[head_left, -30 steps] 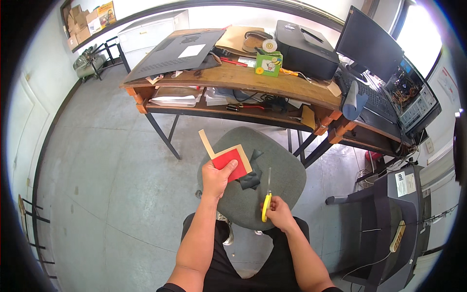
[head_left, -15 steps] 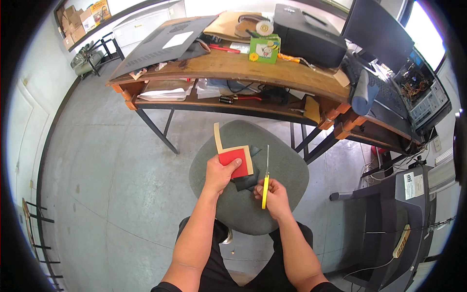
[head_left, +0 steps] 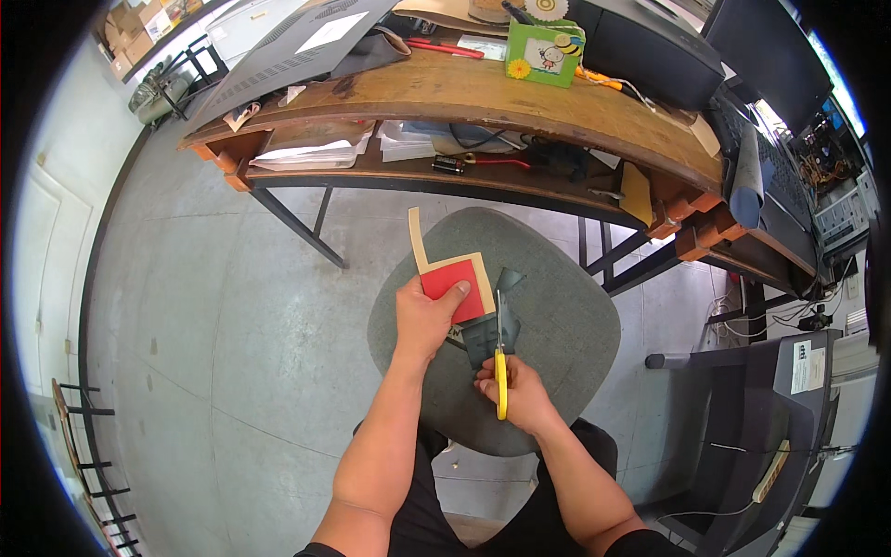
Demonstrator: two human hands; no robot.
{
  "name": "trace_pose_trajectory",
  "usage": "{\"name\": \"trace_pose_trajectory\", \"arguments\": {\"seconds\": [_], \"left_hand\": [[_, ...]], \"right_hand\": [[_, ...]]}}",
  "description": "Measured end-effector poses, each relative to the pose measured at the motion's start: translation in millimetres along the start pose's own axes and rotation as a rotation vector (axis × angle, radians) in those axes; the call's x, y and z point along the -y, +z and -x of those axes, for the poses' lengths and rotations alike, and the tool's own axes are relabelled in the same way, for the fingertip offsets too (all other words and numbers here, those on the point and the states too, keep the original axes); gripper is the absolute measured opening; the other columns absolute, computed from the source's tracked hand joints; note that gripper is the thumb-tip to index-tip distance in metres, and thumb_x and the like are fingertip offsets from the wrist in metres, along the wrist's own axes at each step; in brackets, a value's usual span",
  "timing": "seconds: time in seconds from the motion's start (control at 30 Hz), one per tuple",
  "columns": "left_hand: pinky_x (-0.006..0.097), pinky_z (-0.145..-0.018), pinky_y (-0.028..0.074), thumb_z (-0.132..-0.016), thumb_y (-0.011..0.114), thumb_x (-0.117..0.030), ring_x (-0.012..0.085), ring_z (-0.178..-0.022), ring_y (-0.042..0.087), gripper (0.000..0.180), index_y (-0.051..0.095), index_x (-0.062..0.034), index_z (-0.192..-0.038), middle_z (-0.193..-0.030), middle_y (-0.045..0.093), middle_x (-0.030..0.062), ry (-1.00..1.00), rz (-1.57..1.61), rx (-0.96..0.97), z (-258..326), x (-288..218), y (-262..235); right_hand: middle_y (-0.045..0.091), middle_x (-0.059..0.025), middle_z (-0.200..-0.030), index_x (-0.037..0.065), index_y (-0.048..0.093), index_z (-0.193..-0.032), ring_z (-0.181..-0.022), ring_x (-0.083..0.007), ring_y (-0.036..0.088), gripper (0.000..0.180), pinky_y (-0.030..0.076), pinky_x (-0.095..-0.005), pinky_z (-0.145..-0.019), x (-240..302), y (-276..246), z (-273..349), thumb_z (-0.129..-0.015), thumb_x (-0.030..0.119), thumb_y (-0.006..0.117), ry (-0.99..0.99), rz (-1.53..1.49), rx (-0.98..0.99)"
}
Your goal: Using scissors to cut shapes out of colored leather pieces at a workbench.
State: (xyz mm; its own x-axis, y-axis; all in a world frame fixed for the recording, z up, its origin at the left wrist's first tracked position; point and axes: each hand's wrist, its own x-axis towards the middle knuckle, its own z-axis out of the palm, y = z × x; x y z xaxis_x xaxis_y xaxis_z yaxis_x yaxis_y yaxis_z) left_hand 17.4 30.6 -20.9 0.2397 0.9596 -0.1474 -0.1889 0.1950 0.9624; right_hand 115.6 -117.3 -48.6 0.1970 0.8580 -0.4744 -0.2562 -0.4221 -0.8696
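Observation:
My left hand [head_left: 427, 317] pinches a red square piece [head_left: 449, 277] over a tan sheet [head_left: 484, 283], the thumb lying on the red. The tan sheet shows as a border along the top and right, and a narrow strip sticks up at its upper left. My right hand [head_left: 520, 397] is closed round the yellow handles of a pair of scissors [head_left: 501, 382]. Their blades point away from me, close beside the tan sheet's right edge; I cannot tell whether they touch it. Beneath, crumpled dark scraps [head_left: 506, 332] lie on the grey stool seat [head_left: 566, 325].
Ahead stands a wooden desk [head_left: 390, 97] with a green bee-decorated holder [head_left: 548, 54], a black printer [head_left: 640, 56] and a grey panel [head_left: 288, 60]. Papers [head_left: 311, 153] and tools fill its shelf. A dark grey cabinet-like unit [head_left: 742, 399] stands at the right.
My right hand has brought the scissors leftward, nearer the tan sheet's right edge. The left hand keeps its hold on the red piece and sheet. The whole view has shifted, bringing the desk closer.

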Motion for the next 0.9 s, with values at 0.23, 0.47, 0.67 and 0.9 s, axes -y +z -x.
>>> {"name": "trace_pose_trajectory", "arguments": {"seconds": [0.23, 0.47, 0.67, 0.9], "left_hand": [[0.025, -0.064, 0.049, -0.076, 0.065, -0.003, 0.0119, -0.073, 0.06, 0.019, 0.061, 0.0047, -0.093, -0.083, 0.065, 0.0087, 0.043, -0.066, -0.017, 2.8, -1.7, -3.9], [0.026, -0.064, 0.049, -0.075, 0.065, -0.004, 0.0117, -0.071, 0.06, 0.018, 0.062, 0.0043, -0.091, -0.081, 0.065, 0.0086, 0.038, -0.137, 0.031, 7.3, -6.0, 0.3], [0.026, -0.063, 0.049, -0.075, 0.065, -0.005, 0.0117, -0.07, 0.06, 0.018, 0.062, 0.0035, -0.09, -0.08, 0.066, 0.0083, 0.071, -0.146, 0.046, 8.4, -4.0, 2.0], [0.026, -0.064, 0.049, -0.075, 0.066, -0.005, 0.0117, -0.071, 0.06, 0.019, 0.062, 0.0036, -0.091, -0.081, 0.066, 0.0081, 0.061, -0.156, 0.056, 7.4, -1.8, 1.4]], "right_hand": [[0.053, -0.0093, -0.096, -0.003, 0.046, -0.107, -0.09, -0.0149, 0.051, 0.047, 0.04, -0.0265, -0.079, 4.2, 6.6, 6.0, -0.082, 0.033, 0.061, -0.036, 0.078, 0.037], [0.05, -0.008, -0.091, -0.003, 0.045, -0.107, -0.086, -0.0152, 0.047, 0.054, 0.04, -0.0281, -0.077, 11.2, 11.7, 3.5, -0.084, 0.045, 0.055, -0.096, 0.132, 0.095], [0.048, -0.0055, -0.086, -0.002, 0.045, -0.106, -0.079, -0.0115, 0.045, 0.054, 0.039, -0.025, -0.07, 10.9, 10.4, 2.4, -0.084, 0.047, 0.053, -0.151, 0.052, 0.101], [0.042, 0.0, -0.073, 0.0, 0.045, -0.098, -0.064, -0.0073, 0.039, 0.051, 0.034, -0.0221, -0.056, 11.2, 10.6, -0.2, -0.085, 0.049, 0.052, -0.153, 0.004, 0.088]]}}
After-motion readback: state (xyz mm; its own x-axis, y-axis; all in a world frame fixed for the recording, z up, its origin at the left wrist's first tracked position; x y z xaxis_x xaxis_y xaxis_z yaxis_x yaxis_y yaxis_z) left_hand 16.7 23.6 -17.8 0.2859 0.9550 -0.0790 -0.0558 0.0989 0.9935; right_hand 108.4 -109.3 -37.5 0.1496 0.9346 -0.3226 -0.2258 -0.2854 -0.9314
